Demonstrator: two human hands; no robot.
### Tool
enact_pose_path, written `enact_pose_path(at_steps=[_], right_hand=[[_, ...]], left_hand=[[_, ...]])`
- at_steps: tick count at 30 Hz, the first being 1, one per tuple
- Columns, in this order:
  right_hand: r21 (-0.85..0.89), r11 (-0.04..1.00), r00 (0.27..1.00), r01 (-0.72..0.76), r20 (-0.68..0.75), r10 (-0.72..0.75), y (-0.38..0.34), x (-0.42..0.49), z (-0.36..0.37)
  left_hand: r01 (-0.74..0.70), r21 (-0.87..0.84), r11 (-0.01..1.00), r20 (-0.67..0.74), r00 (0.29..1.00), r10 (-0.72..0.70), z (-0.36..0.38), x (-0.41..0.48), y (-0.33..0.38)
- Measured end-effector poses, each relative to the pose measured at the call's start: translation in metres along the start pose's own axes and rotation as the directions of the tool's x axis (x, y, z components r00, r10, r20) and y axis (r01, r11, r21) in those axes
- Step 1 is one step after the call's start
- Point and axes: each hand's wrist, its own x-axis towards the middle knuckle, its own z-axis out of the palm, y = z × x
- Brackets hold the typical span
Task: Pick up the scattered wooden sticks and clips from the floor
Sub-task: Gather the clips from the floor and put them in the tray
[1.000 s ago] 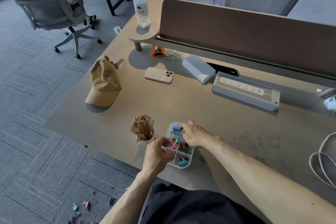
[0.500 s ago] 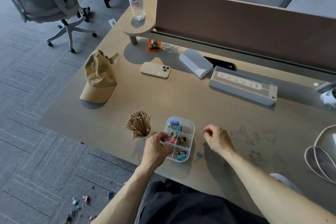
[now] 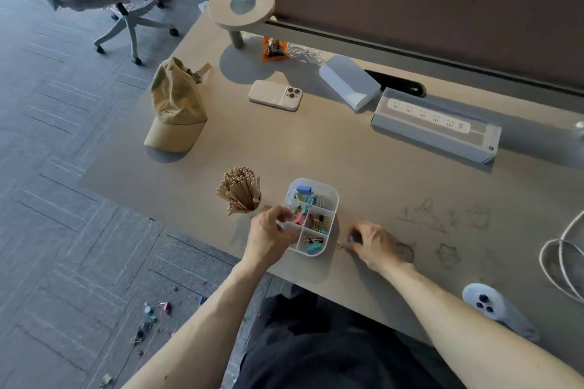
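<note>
— Hands, two, bare. The left hand (image 3: 268,237) is curling its fingers over the near-left wall of the divided tray (image 3: 333,199), apparently steadying it. The right hand (image 3: 373,245) is pinching a blue clip (image 3: 351,238) that is lying on the surface (image 3: 284,148) just beside the tray's right wall.

— And the remaining stock, where is it sitting?

— Wooden sticks (image 3: 238,191): one bunch, standing on end just left of the tray. Assorted clips are filling the tray's compartments. Loose clips (image 3: 155,316): one scatter, lying on the floor (image 3: 63,230) below the near edge of the surface, left of the person's lap. The specks around them are too small to tell whether any are sticks.

— So how should the step in hand be going?

— I'm judging it to be the stray clip's return to the tray. The pinch should be closing on the clip's body rather than its wire handles, which are likely to swing. The lift should be clearing the wall, then releasing low inside a compartment so nothing is bouncing out. The left hand should be pressing the tray flat, since a light plastic tray is likely to slide. After that, the floor scatter is waiting.
</note>
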Motion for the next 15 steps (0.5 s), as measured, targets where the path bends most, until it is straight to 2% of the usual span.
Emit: enact_pose_path(at_steps=[3,6,8,10,12,15], right_hand=[[0.162,0.986,0.968,-0.034,-0.24,0.073,-0.003,0.0,-0.028],[0.244,0.967,0.929,0.073,-0.369,0.023,-0.021,0.005,-0.054],[0.243,0.958,0.93,0.152,-0.363,-0.056,-0.037,0.014,-0.061],[0.171,0.965,0.935,0.2,-0.327,-0.136,-0.052,0.026,-0.061],[0.077,0.976,0.947,0.205,-0.269,-0.178,-0.06,0.035,-0.058],[-0.018,0.987,0.973,0.16,-0.166,-0.161,-0.062,0.04,-0.054]], left_hand=[[0.017,-0.018,1.0,-0.013,1.0,-0.017,0.0,-0.004,0.001],[0.04,-0.06,0.997,-0.056,0.997,-0.043,-0.003,-0.011,0.003],[0.048,-0.097,0.994,-0.103,0.993,-0.058,-0.004,-0.017,0.003],[0.061,-0.105,0.993,-0.142,0.987,-0.075,-0.005,-0.024,0.0],[0.077,-0.101,0.992,-0.154,0.984,-0.092,-0.005,-0.032,-0.005],[0.091,-0.126,0.988,-0.173,0.979,-0.113,-0.008,-0.045,-0.012]])
